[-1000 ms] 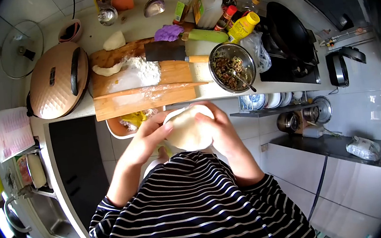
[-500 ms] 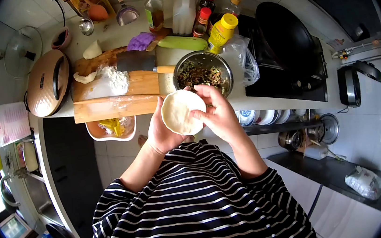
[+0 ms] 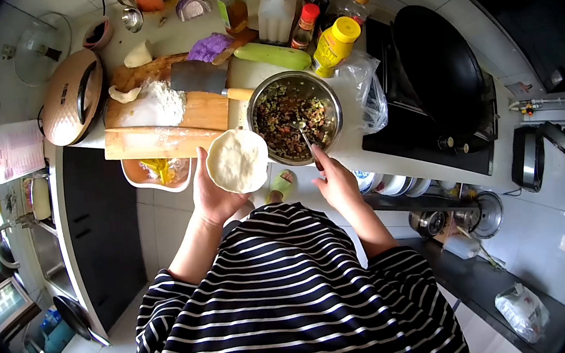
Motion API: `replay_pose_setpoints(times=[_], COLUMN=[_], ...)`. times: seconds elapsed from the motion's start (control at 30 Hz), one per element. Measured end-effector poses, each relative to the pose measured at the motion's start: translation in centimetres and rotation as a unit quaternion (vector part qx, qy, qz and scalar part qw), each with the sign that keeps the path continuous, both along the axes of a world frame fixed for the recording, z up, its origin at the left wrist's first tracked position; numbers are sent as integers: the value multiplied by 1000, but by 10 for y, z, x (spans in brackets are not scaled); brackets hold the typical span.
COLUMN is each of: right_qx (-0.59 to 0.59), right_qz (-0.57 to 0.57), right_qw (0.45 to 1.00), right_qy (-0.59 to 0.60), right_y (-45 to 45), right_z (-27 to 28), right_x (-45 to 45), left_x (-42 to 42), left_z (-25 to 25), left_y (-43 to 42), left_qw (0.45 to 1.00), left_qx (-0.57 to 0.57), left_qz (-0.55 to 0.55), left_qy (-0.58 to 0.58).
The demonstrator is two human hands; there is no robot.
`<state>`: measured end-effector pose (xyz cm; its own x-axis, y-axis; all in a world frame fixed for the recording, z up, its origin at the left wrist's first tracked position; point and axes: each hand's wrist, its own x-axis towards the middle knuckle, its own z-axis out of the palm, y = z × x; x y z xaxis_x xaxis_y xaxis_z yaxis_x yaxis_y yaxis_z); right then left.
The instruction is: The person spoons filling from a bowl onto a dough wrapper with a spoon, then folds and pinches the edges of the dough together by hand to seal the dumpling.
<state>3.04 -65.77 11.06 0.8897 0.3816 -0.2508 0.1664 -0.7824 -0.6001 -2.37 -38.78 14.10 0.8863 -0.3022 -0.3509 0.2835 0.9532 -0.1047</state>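
The fingers of the right hand (image 3: 338, 184) are clamped on the handle of a metal spoon (image 3: 308, 140), whose tip sits among the chopped filling (image 3: 282, 115) inside the stainless-steel mixing bowl (image 3: 335, 111). The left hand (image 3: 213, 204) supports a round dough wrapper (image 3: 237, 161) at the bowl's near left, its floury face upward and its edge slightly ruffled; the thumb stands apart along the wrapper's side (the other fingers are hidden underneath, so I cannot tell whether they are spread or together). Left of the bowl is a wooden cutting board (image 3: 209, 117) carrying a slim rolling pin (image 3: 155, 131), a heap of flour (image 3: 168, 104), a curved strip of dough (image 3: 125, 95) and a cleaver (image 3: 198, 77), its handle pointing toward the bowl's rim. Just beyond the bowl lies a pale green squash (image 3: 272, 57), with a crumpled purple cloth (image 3: 210, 47) farther left. A yellow squeeze bottle (image 3: 336, 46) stands just behind the bowl to the right, and a clear plastic bag (image 3: 365, 90) rests right of it. Farther right of the bowl is a black wok (image 3: 439, 68); well to its left is a rose-gold electric griddle (image 3: 71, 103).
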Motion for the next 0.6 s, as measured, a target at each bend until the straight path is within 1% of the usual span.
replay_pose_setpoints(times=[0.03,0.07,0.1,0.13,0.23,0.27,0.37,0.4,0.43,0.5,0.53,0.6], right_qx=[16,30,45,30,66,78,54,67,78,144,182,221], right_qz=[4,7,10,2,-1,-3,45,21,0,-48,-84,-105], right_qw=[999,995,988,992,975,976,962,955,953,940,943,939], right_qy=[-48,-96,-144,-126,-214,-202,-263,-289,-292,-306,-266,-241], right_y=[4,6,14,20,38,44,49,51,48,41,36,35], right_z=[-6,-12,-8,1,3,6,-3,-1,4,17,15,9], right_x=[1,2,5,9,27,35,56,59,58,52,49,45], left_x=[2,3,7,8,10,11,15,16,16,16,16,16], left_z=[1,3,8,6,3,2,-1,-2,-3,-6,-9,-15], left_y=[2,5,7,11,23,26,30,31,33,33,33,34], left_qw=[1000,999,998,999,1000,1000,1000,1000,999,997,997,997], left_qx=[1,43,38,27,15,13,12,18,39,77,77,79], left_qz=[3,6,26,27,20,16,13,13,9,6,6,5], left_qy=[3,32,48,36,14,8,11,14,16,21,19,13])
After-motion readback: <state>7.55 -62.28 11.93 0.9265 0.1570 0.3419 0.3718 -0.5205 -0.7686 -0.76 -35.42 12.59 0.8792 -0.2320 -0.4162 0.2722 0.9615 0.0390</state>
